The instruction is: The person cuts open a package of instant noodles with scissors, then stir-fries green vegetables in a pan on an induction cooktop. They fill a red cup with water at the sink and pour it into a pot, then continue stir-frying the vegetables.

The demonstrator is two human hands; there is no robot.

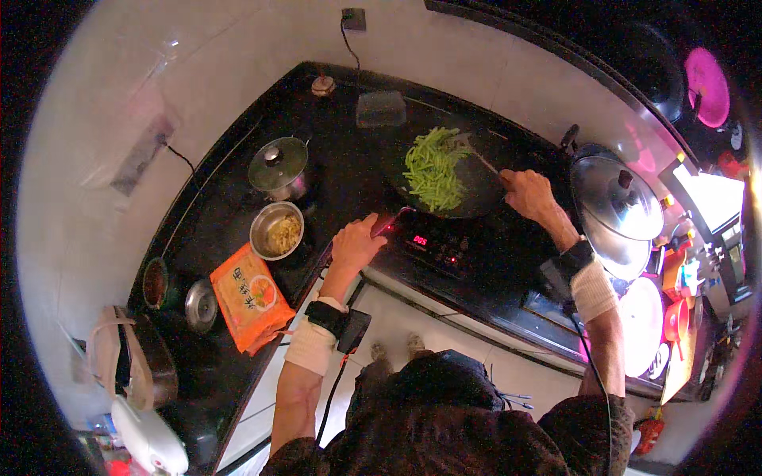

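Observation:
A dark wok sits on an induction cooker with lit red digits. Cut green beans are heaped in its left and middle part. The wok's handle points toward me, and my left hand is closed around it. My right hand grips a spatula, whose blade lies against the beans at the upper right of the heap.
Left of the cooker stand a glass-lidded pot, a steel bowl of yellowish food and an orange noodle packet. A large lidded steel pan stands on the right. At the back is a clear plastic container.

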